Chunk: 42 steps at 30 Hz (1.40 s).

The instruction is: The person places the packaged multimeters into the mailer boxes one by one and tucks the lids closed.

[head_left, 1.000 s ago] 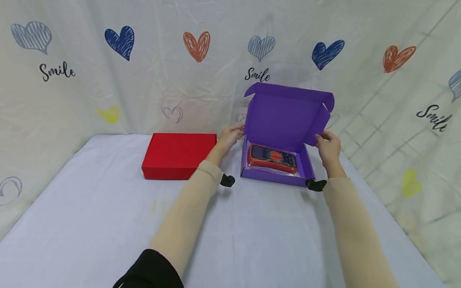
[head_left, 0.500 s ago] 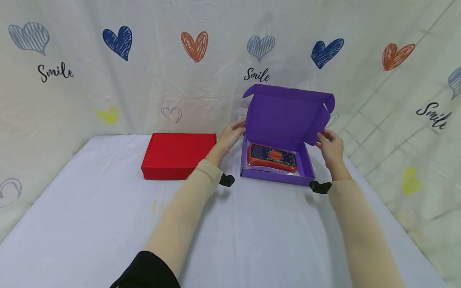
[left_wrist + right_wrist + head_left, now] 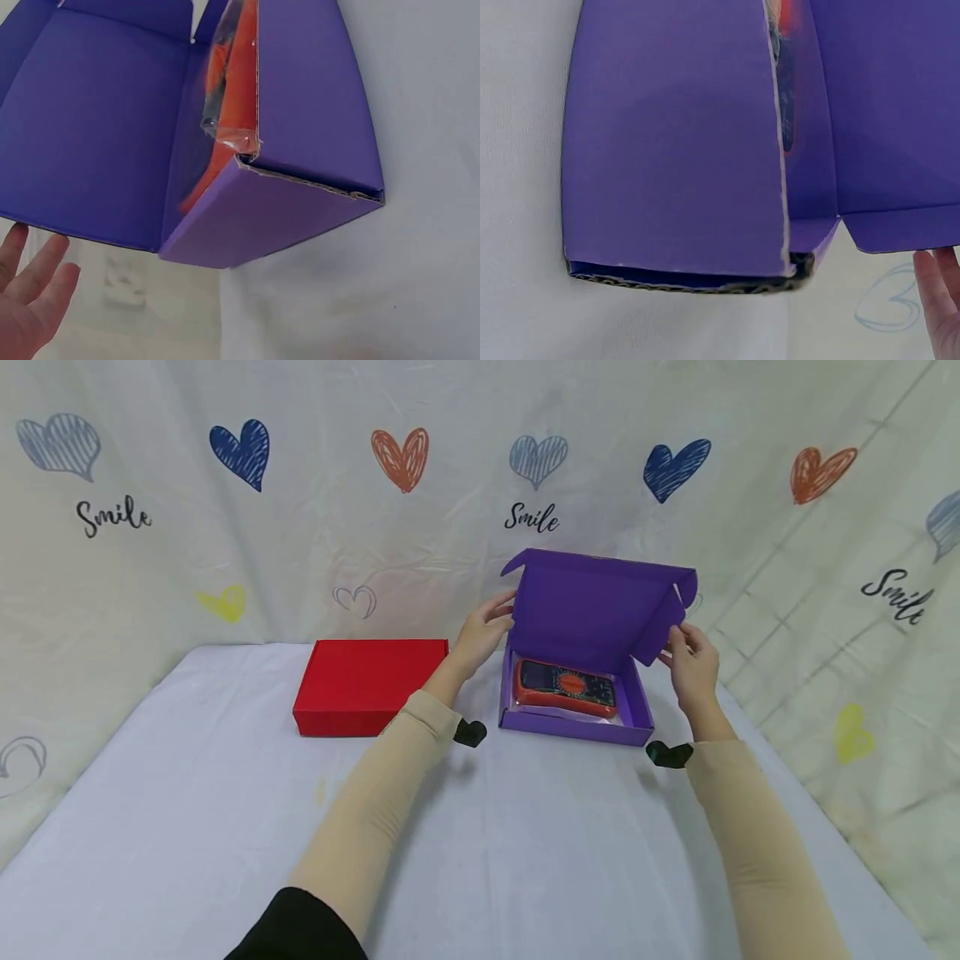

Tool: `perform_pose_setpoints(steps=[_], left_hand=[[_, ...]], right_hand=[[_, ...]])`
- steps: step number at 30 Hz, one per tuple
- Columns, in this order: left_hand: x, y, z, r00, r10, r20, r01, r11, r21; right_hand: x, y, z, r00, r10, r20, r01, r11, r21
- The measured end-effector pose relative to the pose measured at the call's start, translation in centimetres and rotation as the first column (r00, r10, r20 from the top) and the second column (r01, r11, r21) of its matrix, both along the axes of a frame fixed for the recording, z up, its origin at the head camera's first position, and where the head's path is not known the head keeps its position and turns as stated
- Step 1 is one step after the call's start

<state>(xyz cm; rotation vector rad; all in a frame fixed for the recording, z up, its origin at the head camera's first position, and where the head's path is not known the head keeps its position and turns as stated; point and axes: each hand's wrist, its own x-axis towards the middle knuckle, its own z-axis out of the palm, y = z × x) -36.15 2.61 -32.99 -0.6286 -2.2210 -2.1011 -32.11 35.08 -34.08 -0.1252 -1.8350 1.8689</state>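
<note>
A purple cardboard box (image 3: 577, 729) stands on the table with its lid (image 3: 592, 610) raised and tilted toward me. Inside lies a multimeter (image 3: 566, 687) with an orange-red casing and a round dial, in clear plastic. At the lid's left edge is my left hand (image 3: 480, 639), its extended fingertips right at the cardboard; the left wrist view shows its fingers (image 3: 51, 255) just below that edge. On the other side, my right hand (image 3: 693, 672) touches the lid's right side flap (image 3: 660, 627). In the right wrist view its fingertips (image 3: 924, 262) meet the flap's edge.
A closed red box (image 3: 375, 681) sits left of the purple one, partly behind my left forearm. White cloth covers the table (image 3: 525, 843). A curtain (image 3: 450, 543) printed with hearts and "Smile" hangs directly behind.
The lid has tipped forward and its top edge sits lower. My left hand has risen slightly along the lid's edge, and my right hand has shifted slightly right. The box base and multimeter stay put.
</note>
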Motion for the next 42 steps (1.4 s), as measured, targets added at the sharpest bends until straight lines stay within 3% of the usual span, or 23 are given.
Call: perform_pose_setpoints(steps=[5, 13, 23, 35, 42], left_hand=[[0.1, 0.1, 0.2, 1.000, -0.020, -0.016, 0.021, 0.999, 0.035], [0.6, 0.3, 0.2, 0.999, -0.042, -0.011, 0.042, 0.998, 0.054], [0.9, 0.2, -0.2, 0.997, -0.073, -0.017, 0.074, 0.994, 0.076], [1.4, 0.5, -1.0, 0.995, -0.096, -0.020, 0.098, 0.988, 0.122], [1.8, 0.2, -1.4, 0.993, -0.113, -0.023, 0.115, 0.985, 0.127]], right_hand=[[-0.7, -0.2, -0.5, 1.000, -0.008, -0.022, 0.008, 1.000, -0.008], [-0.5, -0.9, -0.3, 0.999, 0.036, 0.007, -0.036, 0.999, -0.005], [0.3, -1.0, -0.4, 0.998, 0.060, 0.003, -0.059, 0.989, -0.135], [1.2, -0.9, -0.9, 0.995, 0.102, -0.020, -0.104, 0.981, -0.163], [2.0, -0.5, -1.3, 0.981, 0.193, -0.028, -0.195, 0.972, -0.134]])
